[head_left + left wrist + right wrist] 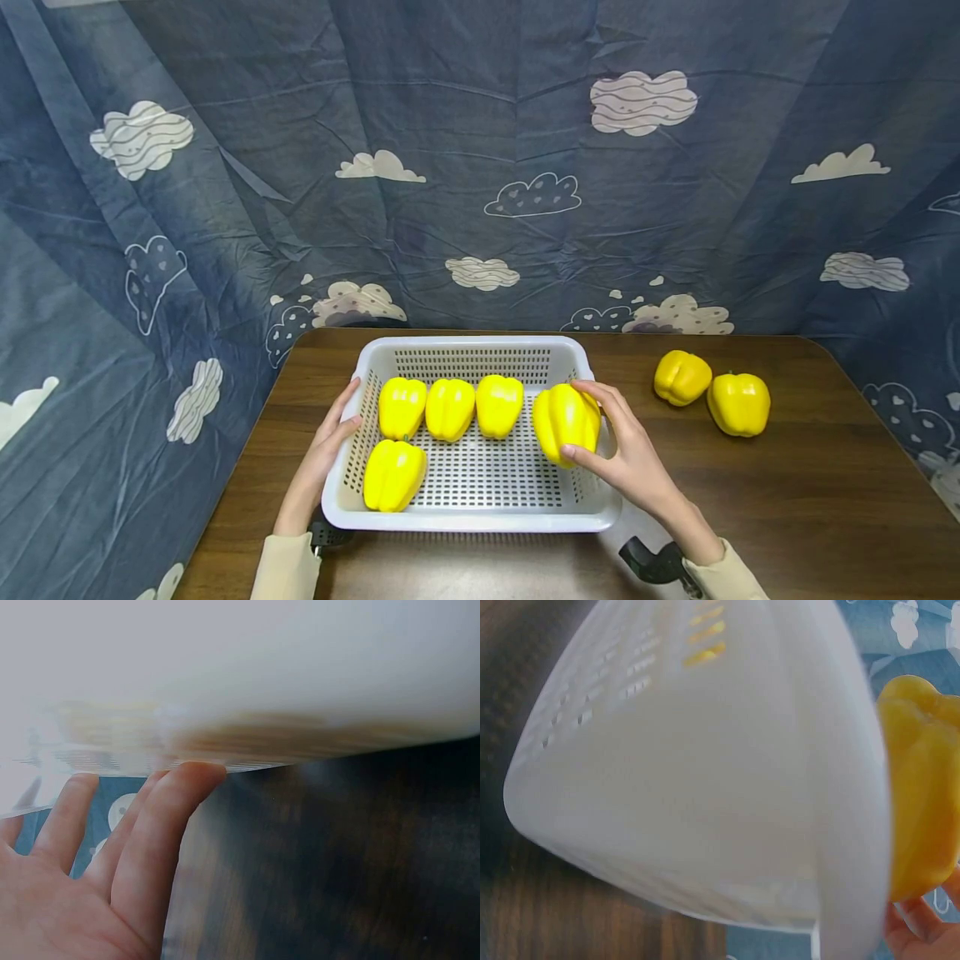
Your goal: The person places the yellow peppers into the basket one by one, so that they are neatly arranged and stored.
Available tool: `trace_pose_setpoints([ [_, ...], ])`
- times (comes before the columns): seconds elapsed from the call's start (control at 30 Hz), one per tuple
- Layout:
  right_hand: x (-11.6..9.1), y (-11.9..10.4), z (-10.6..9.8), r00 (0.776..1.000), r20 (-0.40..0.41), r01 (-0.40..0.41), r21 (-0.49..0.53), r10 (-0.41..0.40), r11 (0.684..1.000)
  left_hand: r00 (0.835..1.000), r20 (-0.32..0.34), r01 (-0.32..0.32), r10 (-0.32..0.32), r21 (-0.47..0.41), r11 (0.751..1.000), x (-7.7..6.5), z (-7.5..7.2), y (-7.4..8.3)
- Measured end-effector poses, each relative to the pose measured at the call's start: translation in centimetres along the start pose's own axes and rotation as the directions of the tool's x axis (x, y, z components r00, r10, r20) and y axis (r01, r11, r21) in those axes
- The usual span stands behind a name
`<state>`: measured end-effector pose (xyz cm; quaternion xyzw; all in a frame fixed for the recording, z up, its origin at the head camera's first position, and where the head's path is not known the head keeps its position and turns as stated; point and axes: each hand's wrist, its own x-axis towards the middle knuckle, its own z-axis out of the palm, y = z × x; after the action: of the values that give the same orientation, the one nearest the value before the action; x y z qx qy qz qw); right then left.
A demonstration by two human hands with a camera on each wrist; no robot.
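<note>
Yellow pepper in the right hand, at the right end of the white basket.

Right hand's thumb and fingers curl around the pepper from its right side, gap no wider than the fruit; it shows at rim level in the right wrist view, apparently raised off the basket floor. Long axis runs roughly far-to-near, leaning a little. Left hand is well apart, fingers extended and spread against the basket's left wall, grasping no pepper. Key relation, in judgement: bare floor lies left of and below the held pepper, nearer side of the back row; front-left pepper sits farther off. Two loose peppers on the bench, right of the basket.
</note>
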<state>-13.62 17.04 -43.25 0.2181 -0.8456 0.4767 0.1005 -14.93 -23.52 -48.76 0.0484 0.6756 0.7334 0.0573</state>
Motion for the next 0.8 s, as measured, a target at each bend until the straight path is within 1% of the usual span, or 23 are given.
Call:
trace_pose_setpoints([
  [0.43,0.1,-1.1,2.9,0.996,0.052,0.068,0.003,-0.068,0.998,1.0,-0.007,0.013,-0.013,-0.005,1.0,0.0,0.0,0.1],
  [0.67,0.0,-1.9,4.6,0.994,0.09,0.059,0.024,-0.061,0.998,1.0,-0.007,0.008,-0.008,-0.006,1.0,0.0,0.0,0.1],
  [0.8,0.0,-2.4,5.6,0.992,0.105,0.066,0.022,-0.068,0.998,1.0,-0.004,0.009,-0.009,-0.004,1.0,0.0,0.0,0.1],
])
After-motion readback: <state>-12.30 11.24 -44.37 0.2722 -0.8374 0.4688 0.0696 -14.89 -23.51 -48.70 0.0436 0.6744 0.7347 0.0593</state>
